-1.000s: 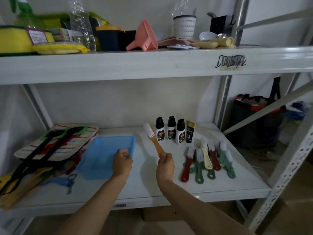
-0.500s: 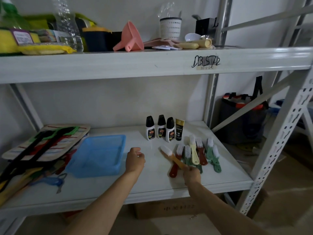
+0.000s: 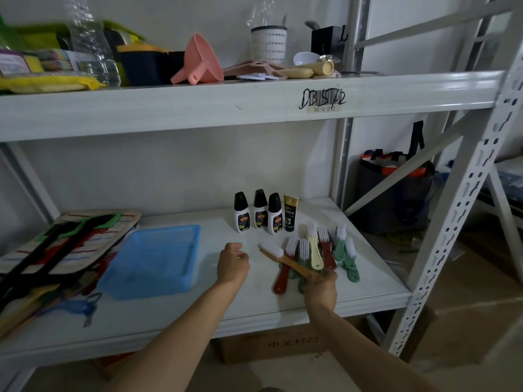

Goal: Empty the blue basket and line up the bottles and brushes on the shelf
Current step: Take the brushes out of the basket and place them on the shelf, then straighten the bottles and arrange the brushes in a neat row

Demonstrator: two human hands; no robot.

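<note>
White metal shelving, lower shelf (image 3: 254,312) lit dimly. Wooden-handled brush (image 3: 284,259) lies at a slant, bristle head up and to the left, handle end running down-right into the right hand (image 3: 321,290), whose fingers pinch that end. Its handle crosses over the red brush (image 3: 283,274) and the near green one, so it is not yet in line with the others. Judgement: the coming move turns on swinging the long axis upright to match the row and setting it down at the row's left, where bare shelf lies.

Left hand (image 3: 232,264) hovers loosely curled, holding nothing, just left of the bristle head. Four bottles (image 3: 264,212) stand upright behind. Blue basket (image 3: 154,261) sits well left, appearing emptied. Cream brush (image 3: 314,247) and further brushes crowd the right side; these limit room there.
</note>
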